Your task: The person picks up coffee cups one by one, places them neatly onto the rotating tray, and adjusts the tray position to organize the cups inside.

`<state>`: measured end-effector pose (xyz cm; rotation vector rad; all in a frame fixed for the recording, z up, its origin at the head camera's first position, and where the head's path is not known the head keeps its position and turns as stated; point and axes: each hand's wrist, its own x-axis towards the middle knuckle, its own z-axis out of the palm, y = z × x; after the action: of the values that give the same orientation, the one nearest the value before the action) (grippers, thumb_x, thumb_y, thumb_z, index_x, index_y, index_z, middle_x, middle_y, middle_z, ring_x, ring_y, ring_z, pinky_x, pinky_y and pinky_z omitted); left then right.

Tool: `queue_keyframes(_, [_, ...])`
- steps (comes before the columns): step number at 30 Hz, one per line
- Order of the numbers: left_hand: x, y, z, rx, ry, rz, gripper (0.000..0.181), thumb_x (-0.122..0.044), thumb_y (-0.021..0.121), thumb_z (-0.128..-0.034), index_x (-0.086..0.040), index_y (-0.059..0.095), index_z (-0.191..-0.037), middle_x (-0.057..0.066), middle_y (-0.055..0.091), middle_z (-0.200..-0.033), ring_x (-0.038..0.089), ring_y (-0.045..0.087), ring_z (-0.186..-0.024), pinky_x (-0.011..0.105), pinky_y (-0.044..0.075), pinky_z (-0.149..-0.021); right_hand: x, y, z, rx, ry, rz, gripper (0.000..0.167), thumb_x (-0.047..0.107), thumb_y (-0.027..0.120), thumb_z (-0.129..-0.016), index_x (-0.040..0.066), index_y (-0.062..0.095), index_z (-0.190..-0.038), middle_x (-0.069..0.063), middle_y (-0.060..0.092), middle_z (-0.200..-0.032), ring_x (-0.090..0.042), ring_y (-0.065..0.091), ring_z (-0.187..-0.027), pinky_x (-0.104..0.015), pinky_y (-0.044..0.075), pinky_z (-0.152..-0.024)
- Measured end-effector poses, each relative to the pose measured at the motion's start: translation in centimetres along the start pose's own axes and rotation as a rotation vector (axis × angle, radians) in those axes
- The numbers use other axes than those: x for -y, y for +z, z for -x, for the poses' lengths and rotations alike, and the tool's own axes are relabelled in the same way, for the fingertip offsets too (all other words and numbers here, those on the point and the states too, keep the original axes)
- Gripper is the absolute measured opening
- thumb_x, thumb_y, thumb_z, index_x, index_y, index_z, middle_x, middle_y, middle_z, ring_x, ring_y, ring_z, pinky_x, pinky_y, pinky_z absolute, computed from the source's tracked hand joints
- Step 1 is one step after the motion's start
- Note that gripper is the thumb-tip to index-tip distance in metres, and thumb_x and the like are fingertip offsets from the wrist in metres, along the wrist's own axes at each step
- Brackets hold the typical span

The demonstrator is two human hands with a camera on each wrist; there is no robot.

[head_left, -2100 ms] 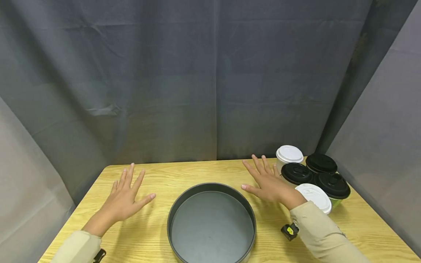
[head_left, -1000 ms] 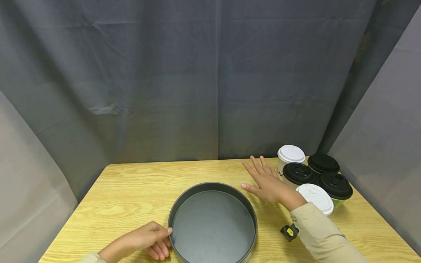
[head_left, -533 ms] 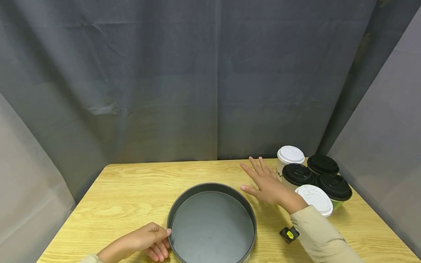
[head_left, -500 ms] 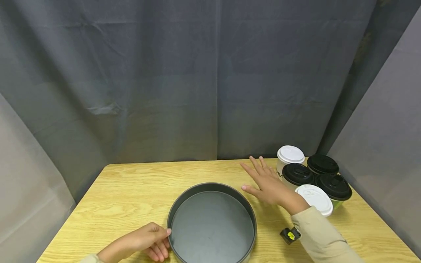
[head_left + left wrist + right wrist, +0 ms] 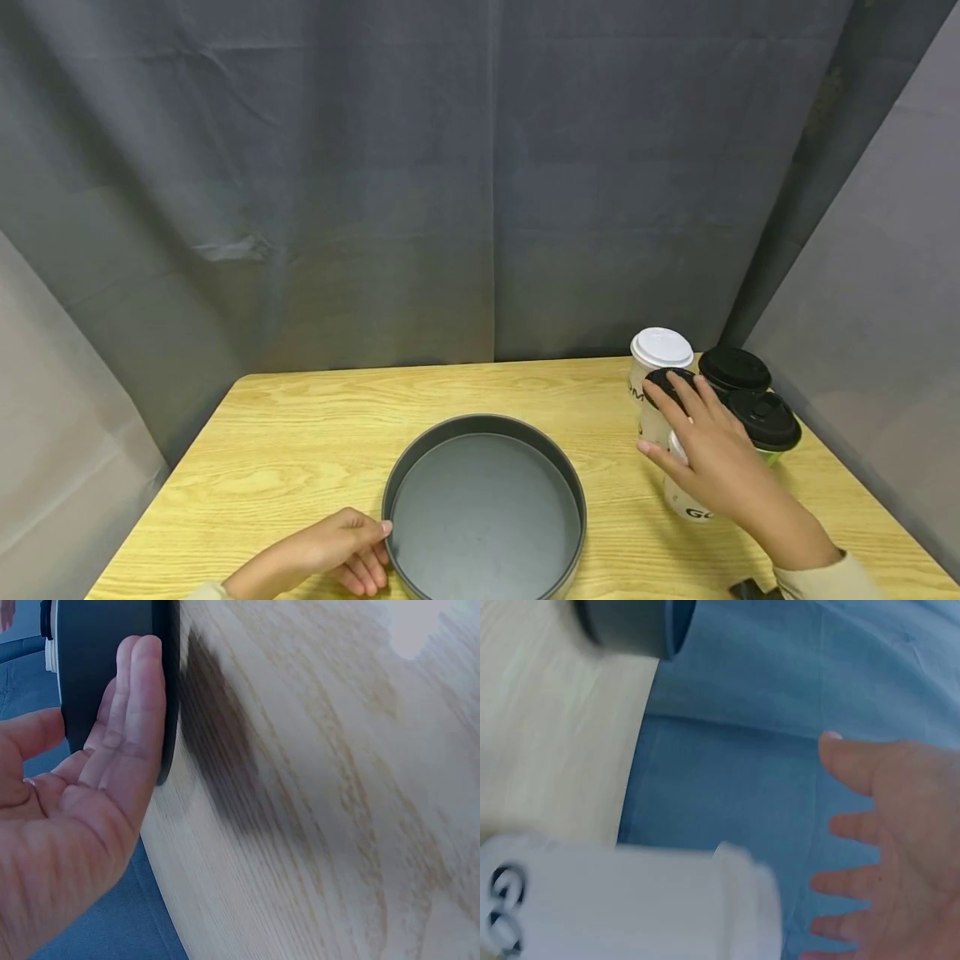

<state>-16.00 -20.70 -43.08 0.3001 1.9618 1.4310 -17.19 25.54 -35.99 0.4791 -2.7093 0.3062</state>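
A round dark grey cake pan [image 5: 487,508] stands at the near middle of the table. My left hand [image 5: 337,546] pinches its left rim, thumb on the edge; in the left wrist view the fingers lie along the outer wall [image 5: 90,645]. My right hand [image 5: 708,458] is over the group of lidded paper cups at the right, fingers spread. Beneath it, a white paper cup [image 5: 686,502] with dark lettering has its lid mostly hidden. The right wrist view shows that cup [image 5: 622,900] apart from the spread hand [image 5: 915,847]. A black-lidded cup [image 5: 654,423] is partly covered by the fingertips.
Behind are another white-lidded cup [image 5: 662,348] and a black-lidded cup [image 5: 733,368]. A further black-lidded cup [image 5: 768,421] with a green body stands at the right. Grey curtains [image 5: 375,208] enclose the back and sides of the wooden table [image 5: 300,442].
My left hand came down from the left of the table onto the pan's rim, then stayed. My right hand has moved right, from beside the cups to over them. The pan stays put.
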Motion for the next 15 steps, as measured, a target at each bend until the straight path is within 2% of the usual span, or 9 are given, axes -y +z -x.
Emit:
queue_keyframes(7, [0.0, 0.0, 0.1, 0.006, 0.008, -0.008, 0.048, -0.035, 0.041, -0.1026, 0.007, 0.061, -0.09, 0.011, 0.069, -0.076, 0.013, 0.065, -0.062, 0.026, 0.055, -0.057, -2.2, 0.2, 3.2, -0.019, 0.087, 0.069, 0.072, 0.042, 0.068, -0.087, 0.011, 0.039, -0.145, -0.03, 0.036, -0.142, -0.055, 0.031, -0.125, -0.075, 0.032, -0.083])
queue_keyframes(15, [0.1, 0.0, 0.0, 0.006, -0.008, 0.006, 0.047, -0.034, 0.042, -0.1024, 0.007, 0.061, -0.09, 0.012, 0.069, -0.076, 0.012, 0.065, -0.061, 0.024, 0.055, -0.057, -3.4, 1.5, 4.5, -0.045, 0.076, 0.105, 0.063, 0.04, 0.069, -0.086, 0.008, 0.047, -0.137, -0.03, 0.04, -0.138, -0.054, 0.036, -0.119, -0.074, 0.037, -0.074])
